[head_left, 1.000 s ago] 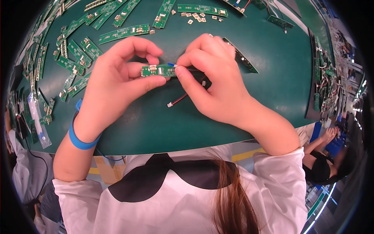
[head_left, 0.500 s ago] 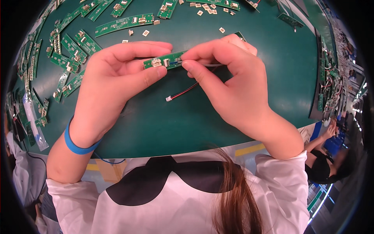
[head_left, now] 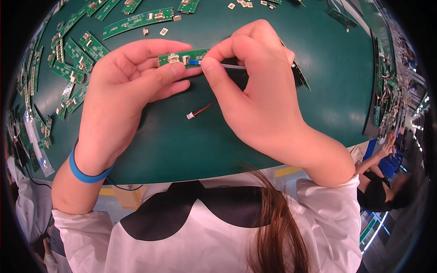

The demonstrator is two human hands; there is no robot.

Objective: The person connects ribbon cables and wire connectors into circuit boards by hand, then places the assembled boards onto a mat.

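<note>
My left hand [head_left: 123, 84], with a blue band on its wrist, grips a narrow green circuit board [head_left: 163, 61] between thumb and fingers. A cream socket and a smaller ribbon connector [head_left: 185, 59] show on the board's face. My right hand [head_left: 255, 86] is closed in a pinch on a flat white ribbon cable [head_left: 233, 67]. The cable's blue end [head_left: 194, 62] lies against the board beside the small connector; whether it is inside cannot be made out. Below the hands, a red and black wire ends in a white plug [head_left: 190, 116]. Behind my right hand a dark, green-edged board [head_left: 301, 75] sticks out.
Several green boards [head_left: 136, 23] lie along the far and left parts of the green table [head_left: 182, 154]. Loose cream connectors [head_left: 164, 31] are scattered at the back. More wired boards [head_left: 382, 91] line the right edge, with another person's hand [head_left: 388, 145] beyond.
Both hands and the held board have shifted left and slightly away. The cable's blue end now shows more fully beside the connector. More of the board behind my right hand is visible.
</note>
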